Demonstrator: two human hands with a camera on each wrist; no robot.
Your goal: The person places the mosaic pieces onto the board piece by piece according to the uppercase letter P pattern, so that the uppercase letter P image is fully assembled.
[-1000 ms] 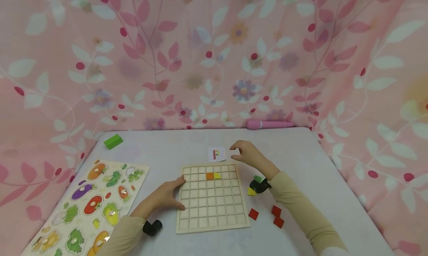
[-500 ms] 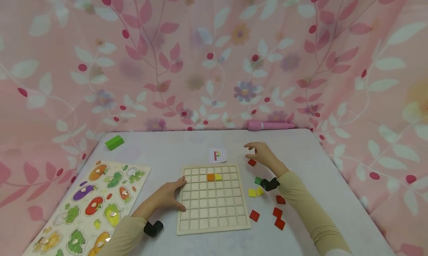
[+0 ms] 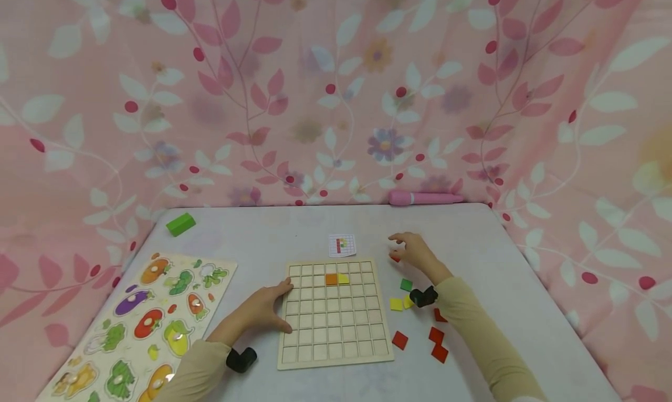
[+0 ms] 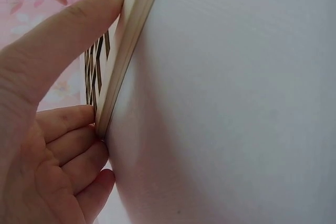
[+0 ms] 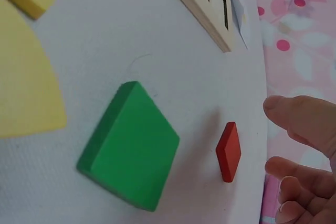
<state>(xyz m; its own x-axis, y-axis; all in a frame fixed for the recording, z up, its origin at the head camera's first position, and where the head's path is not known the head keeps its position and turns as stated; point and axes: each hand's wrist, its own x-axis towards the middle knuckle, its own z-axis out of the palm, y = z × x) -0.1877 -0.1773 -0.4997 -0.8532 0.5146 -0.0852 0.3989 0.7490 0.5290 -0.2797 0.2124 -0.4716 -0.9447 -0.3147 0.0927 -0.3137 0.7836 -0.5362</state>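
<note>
A pale wooden grid board (image 3: 333, 334) lies in the middle of the table, with an orange tile (image 3: 332, 279) and a yellow piece (image 3: 343, 279) side by side in its upper cells. My left hand (image 3: 261, 307) rests along the board's left edge, thumb and fingers spread apart; the left wrist view shows the thumb (image 4: 63, 40) on the rim. Beyond the board's upper right corner, my right hand (image 3: 417, 253) hovers by a red tile (image 3: 396, 259), partly covered in the head view. In the right wrist view its fingers are apart, holding nothing, beside that tile.
Right of the board lie a green tile (image 3: 406, 285), yellow pieces (image 3: 396, 304) and several red tiles (image 3: 400, 340). A small printed pattern card (image 3: 342, 245) is behind the board. At left are a vegetable puzzle (image 3: 173, 306) and green block (image 3: 181, 224); a pink pen-shaped object (image 3: 426, 198) lies at the back.
My right hand has moved right, away from the card and the board's upper corner, then dipped over the red tile there. My left hand stays at the board's edge.
</note>
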